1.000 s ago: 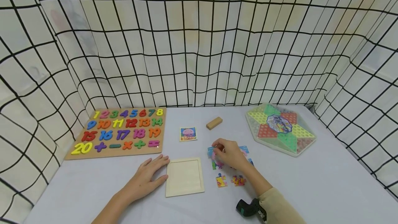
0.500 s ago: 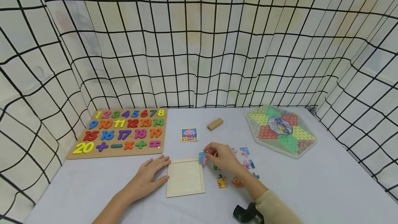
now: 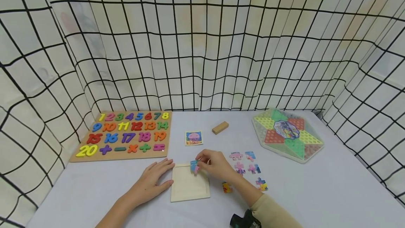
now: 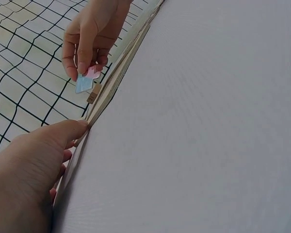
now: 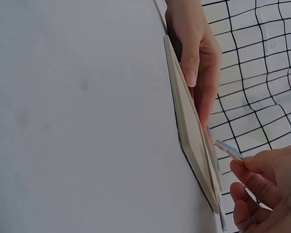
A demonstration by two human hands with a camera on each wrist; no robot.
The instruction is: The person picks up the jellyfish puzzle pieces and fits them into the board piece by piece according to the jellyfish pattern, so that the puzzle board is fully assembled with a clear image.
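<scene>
In the head view my right hand (image 3: pixel 215 164) pinches a blue and pink jigsaw piece (image 3: pixel 194 167) between thumb and fingers, over the top edge of a shallow square wooden puzzle tray (image 3: pixel 189 187). The left wrist view shows the same piece (image 4: pixel 84 84) held off the surface. My left hand (image 3: pixel 152 180) lies with extended fingers on the table, its thumb and fingertips touching the tray's left edge. Right of the tray lie several loose jigsaw pieces (image 3: pixel 239 168), some partly hidden by the right forearm.
A small picture card (image 3: pixel 193 138) and a wooden block (image 3: pixel 220 127) lie beyond the tray. Back left is a number board (image 3: pixel 117 155); back right, a hexagonal clear box (image 3: pixel 286 129) with coloured sections. Grid-patterned cloth (image 3: pixel 202 45) surrounds the white table.
The right hand has picked the blue and pink jigsaw piece from the loose ones and carried it left over the tray. The left hand stays at the tray's edge.
</scene>
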